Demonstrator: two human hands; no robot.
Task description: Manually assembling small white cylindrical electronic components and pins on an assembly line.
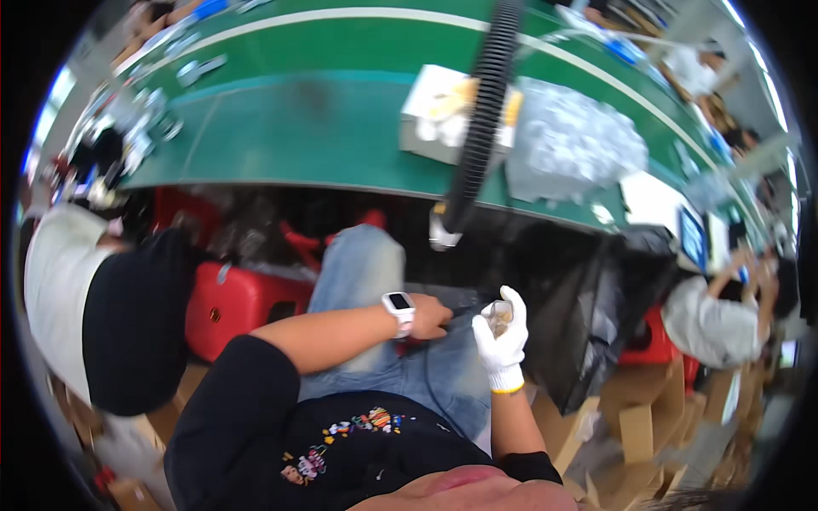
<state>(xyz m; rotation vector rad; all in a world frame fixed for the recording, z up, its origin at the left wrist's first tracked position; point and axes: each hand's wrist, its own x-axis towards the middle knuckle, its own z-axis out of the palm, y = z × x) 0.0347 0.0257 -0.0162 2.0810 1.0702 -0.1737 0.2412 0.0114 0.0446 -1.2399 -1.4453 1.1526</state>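
The fabric glove [501, 347] is white, edged in yellow; the small item [499, 317] within its grasp looks grey and tan. The square wristwatch [399, 304] is white with black. Denim jeans [362, 268] are faded blue, the short-sleeved T-shirt [341, 456] black with multicoloured cartoon figures, the smooth tabletop [281, 136] green.

Free passage ran across the green tabletop [281, 132] left of the white box [426, 145]. The black corrugated hose [484, 111] crossed in front of that box, its lower end hanging ahead of the left hand [429, 318] and right hand [501, 341]. A bulky translucent plastic bag [575, 140] blocked the stretch beside the box; black plastic sheeting [588, 315] bordered the right hand's outer side.
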